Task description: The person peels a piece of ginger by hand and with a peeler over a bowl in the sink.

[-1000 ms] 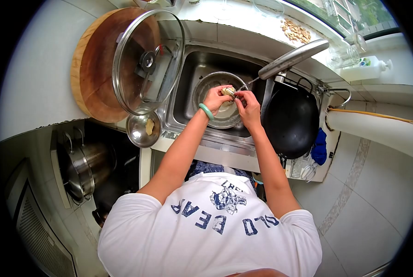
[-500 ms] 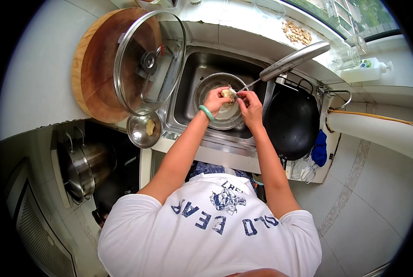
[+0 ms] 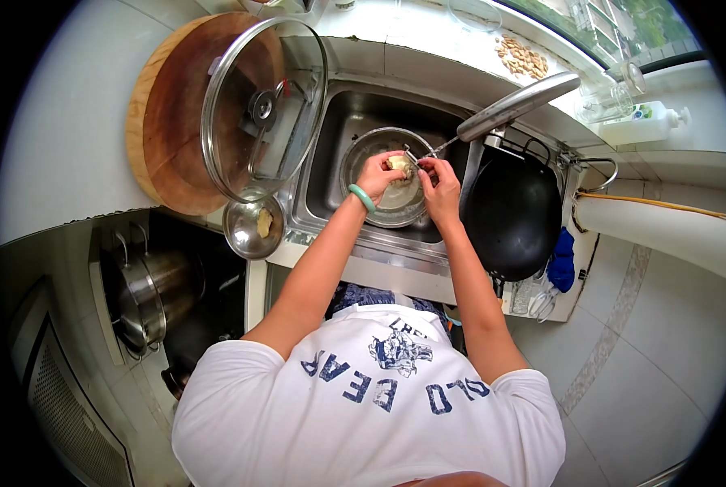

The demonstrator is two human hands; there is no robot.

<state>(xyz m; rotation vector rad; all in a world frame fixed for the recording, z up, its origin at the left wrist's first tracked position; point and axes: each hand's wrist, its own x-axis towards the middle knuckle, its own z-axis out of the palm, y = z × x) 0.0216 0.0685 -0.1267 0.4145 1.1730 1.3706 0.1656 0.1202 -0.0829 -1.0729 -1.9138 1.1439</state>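
Note:
My left hand (image 3: 374,179), with a green bangle on its wrist, grips a pale yellow piece of ginger (image 3: 399,165) over a metal bowl (image 3: 349,172) in the sink. My right hand (image 3: 441,187) is closed on a small metal peeler (image 3: 412,155), whose head lies against or close beside the ginger; fingers hide part of it. A smaller steel bowl (image 3: 241,240) left of the sink holds another peeled piece (image 3: 264,222).
A steel faucet (image 3: 517,107) reaches over the sink (image 3: 322,146) from the right. A black wok (image 3: 513,215) stands right of it. Leftward are a glass lid (image 3: 231,154) and a round wooden board (image 3: 153,154). Nuts or seeds (image 3: 520,58) lie on the sill.
The peeler in my right hand has turned and shifted slightly, so its metal head shows more plainly above the ginger. My left hand has barely moved.

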